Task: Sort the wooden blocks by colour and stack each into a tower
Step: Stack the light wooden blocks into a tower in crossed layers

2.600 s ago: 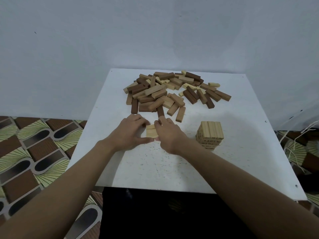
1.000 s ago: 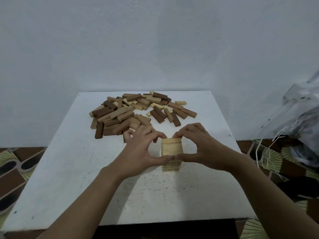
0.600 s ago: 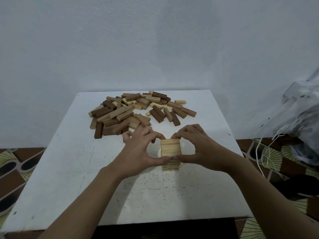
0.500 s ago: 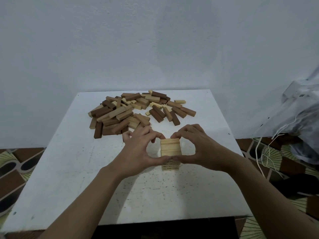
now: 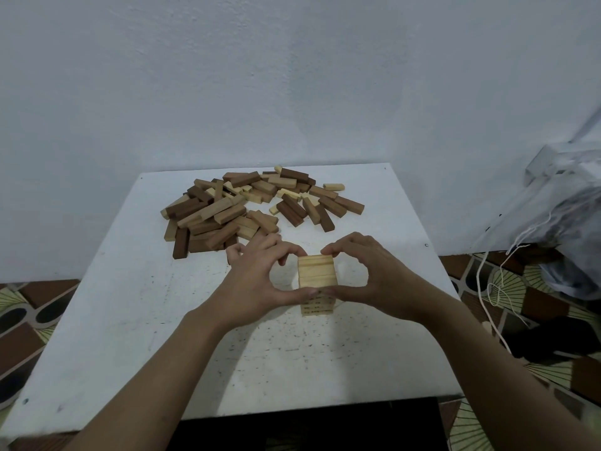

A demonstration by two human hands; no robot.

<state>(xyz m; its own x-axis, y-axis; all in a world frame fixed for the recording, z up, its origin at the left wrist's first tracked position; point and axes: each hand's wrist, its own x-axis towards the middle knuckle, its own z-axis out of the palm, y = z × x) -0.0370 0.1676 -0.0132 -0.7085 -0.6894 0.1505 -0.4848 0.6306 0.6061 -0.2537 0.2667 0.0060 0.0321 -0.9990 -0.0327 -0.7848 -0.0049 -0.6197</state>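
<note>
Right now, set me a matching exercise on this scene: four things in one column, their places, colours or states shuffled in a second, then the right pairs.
Things
1. pale tower
2. mixed block pile
3. plastic bag
4. table

Places, colours, states
A. white and speckled
B. off the table, at the right
C. held between the left hand and the right hand
D. loose, on the table's far half

Pairs: 1-C, 2-D, 3-B, 4-A

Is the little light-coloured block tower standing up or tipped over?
Standing upright. The light tower rises straight from the table, layers level, with the left hand and right hand pinching its top layer.
</note>
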